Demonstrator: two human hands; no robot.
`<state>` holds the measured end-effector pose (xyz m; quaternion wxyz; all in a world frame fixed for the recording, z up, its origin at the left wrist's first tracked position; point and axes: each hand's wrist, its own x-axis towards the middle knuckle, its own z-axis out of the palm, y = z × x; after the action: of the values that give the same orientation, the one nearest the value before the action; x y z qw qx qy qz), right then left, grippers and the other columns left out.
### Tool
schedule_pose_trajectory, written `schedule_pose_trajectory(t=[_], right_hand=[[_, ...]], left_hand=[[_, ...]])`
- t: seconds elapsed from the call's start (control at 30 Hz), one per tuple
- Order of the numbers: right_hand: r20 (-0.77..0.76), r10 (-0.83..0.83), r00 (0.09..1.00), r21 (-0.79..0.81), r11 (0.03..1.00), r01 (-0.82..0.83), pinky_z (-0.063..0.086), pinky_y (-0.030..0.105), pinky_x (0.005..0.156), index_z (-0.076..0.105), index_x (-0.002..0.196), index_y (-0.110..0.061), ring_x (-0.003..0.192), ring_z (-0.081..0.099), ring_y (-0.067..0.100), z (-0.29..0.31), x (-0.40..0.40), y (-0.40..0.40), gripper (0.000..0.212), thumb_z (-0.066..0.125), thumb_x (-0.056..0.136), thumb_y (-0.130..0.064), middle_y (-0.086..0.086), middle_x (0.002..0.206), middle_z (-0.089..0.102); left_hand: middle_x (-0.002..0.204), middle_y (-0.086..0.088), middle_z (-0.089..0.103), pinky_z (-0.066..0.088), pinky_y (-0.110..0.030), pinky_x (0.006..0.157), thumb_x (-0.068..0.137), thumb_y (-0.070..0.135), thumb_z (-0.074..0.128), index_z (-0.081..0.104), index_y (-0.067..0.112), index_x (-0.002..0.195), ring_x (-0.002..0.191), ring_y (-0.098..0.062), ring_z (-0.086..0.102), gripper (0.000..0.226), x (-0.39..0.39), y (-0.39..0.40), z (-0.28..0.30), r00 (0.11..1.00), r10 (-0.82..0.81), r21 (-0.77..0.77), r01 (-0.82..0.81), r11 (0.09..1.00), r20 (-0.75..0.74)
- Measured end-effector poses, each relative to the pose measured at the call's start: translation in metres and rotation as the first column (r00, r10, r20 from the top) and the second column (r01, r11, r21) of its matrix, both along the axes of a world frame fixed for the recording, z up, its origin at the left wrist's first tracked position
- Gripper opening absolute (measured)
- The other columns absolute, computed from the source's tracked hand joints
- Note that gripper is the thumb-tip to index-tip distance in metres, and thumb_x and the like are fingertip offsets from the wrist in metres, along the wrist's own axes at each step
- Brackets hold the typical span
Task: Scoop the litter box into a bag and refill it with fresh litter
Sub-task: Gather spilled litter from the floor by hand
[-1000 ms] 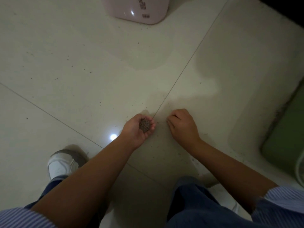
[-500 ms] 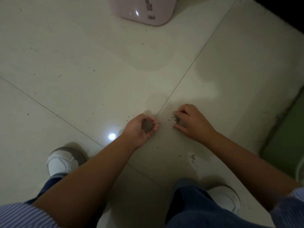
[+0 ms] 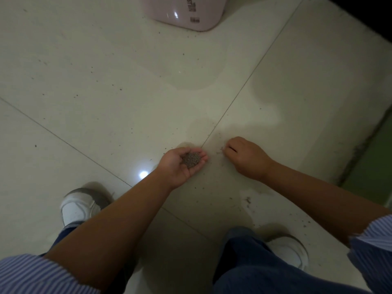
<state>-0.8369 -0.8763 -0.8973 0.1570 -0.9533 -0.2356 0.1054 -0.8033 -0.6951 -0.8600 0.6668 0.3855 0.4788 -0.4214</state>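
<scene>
My left hand is cupped palm up just above the tiled floor and holds a small heap of grey-brown litter granules. My right hand is knuckles up a little to the right. Its fingers are curled down onto the floor, pinching at a few loose granules by the tile seam. What is under those fingers is hidden. A pink plastic container with rounded corners stands at the top edge. No bag or scoop is in view.
Single granules lie scattered over the tiles, with a smeared patch near my right knee. My white shoes are planted below. A green surface runs along the right edge beyond a dirty border.
My right hand slid right and away, uncurled over granules on the floor, then curled its fingers again. My left hand has stayed cupped with the litter in it.
</scene>
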Motion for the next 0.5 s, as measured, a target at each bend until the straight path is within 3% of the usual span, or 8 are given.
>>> schedule_pose_trajectory(t=[0.13, 0.23, 0.3, 0.37, 0.43, 0.5], right_hand=[[0.095, 0.031, 0.995, -0.089, 0.996, -0.023, 0.04, 0.021, 0.045, 0.049, 0.064, -0.002, 0.044, 0.052, 0.024, 0.002, -0.001, 0.009, 0.016, 0.034, 0.064, 0.004, 0.012, 0.052, 0.054], [-0.031, -0.182, 0.983, 0.038, 0.982, 0.183, 0.039, 0.023, 0.044, 0.052, 0.057, 0.002, 0.045, 0.052, 0.028, 0.002, -0.002, 0.019, 0.015, 0.043, 0.062, 0.012, 0.016, 0.053, 0.052], [-0.157, -0.319, 0.935, 0.244, 0.904, 0.35, 0.032, 0.024, 0.05, 0.054, 0.061, 0.003, 0.051, 0.055, 0.026, 0.009, -0.005, 0.033, 0.011, 0.053, 0.072, 0.002, 0.018, 0.058, 0.055], [-0.264, -0.28, 0.923, 0.392, 0.843, 0.367, 0.026, 0.017, 0.056, 0.061, 0.071, 0.004, 0.06, 0.054, 0.018, 0.021, -0.009, 0.048, 0.029, 0.044, 0.081, -0.017, 0.017, 0.065, 0.061], [-0.34, -0.262, 0.903, 0.414, 0.821, 0.393, 0.035, 0.017, 0.065, 0.067, 0.083, 0.004, 0.07, 0.057, 0.016, 0.03, -0.012, 0.052, 0.04, 0.039, 0.083, -0.025, 0.016, 0.076, 0.068], [-0.266, -0.361, 0.894, 0.373, 0.816, 0.441, 0.043, 0.021, 0.067, 0.069, 0.083, 0.004, 0.074, 0.065, 0.025, 0.028, -0.013, 0.04, 0.04, 0.039, 0.082, -0.022, 0.017, 0.079, 0.07]], left_hand=[[0.064, -0.019, 0.068, 0.054, -0.038, 0.081, 0.099, 0.01, 0.032, 0.058, -0.01, 0.084, 0.076, -0.03, 0.064, 0.036, -0.001, 0.005, -0.002, 1.0, -0.005, -0.068, 0.005, 0.998, -0.007], [0.066, -0.019, 0.069, 0.043, -0.041, 0.092, 0.099, 0.011, 0.031, 0.058, -0.011, 0.086, 0.082, -0.031, 0.061, 0.037, -0.001, 0.007, -0.003, 1.0, 0.003, -0.09, -0.002, 0.996, 0.003], [0.07, -0.019, 0.068, 0.048, -0.04, 0.087, 0.099, 0.012, 0.032, 0.058, -0.011, 0.087, 0.076, -0.029, 0.065, 0.036, -0.001, 0.009, -0.005, 1.0, 0.016, -0.111, -0.014, 0.994, 0.015], [0.078, -0.018, 0.067, 0.058, -0.034, 0.073, 0.098, 0.014, 0.032, 0.059, -0.008, 0.089, 0.064, -0.022, 0.07, 0.036, -0.001, 0.01, -0.007, 0.999, -0.005, -0.111, 0.009, 0.994, 0.039], [0.075, -0.018, 0.069, 0.059, -0.029, 0.061, 0.099, 0.015, 0.031, 0.059, -0.007, 0.089, 0.06, -0.02, 0.071, 0.037, -0.002, 0.009, -0.009, 0.999, -0.013, -0.104, 0.017, 0.994, 0.037], [0.069, -0.019, 0.07, 0.059, -0.031, 0.059, 0.098, 0.014, 0.033, 0.063, -0.01, 0.083, 0.06, -0.024, 0.071, 0.041, -0.003, 0.01, -0.008, 1.0, 0.008, -0.126, -0.005, 0.992, 0.018]])
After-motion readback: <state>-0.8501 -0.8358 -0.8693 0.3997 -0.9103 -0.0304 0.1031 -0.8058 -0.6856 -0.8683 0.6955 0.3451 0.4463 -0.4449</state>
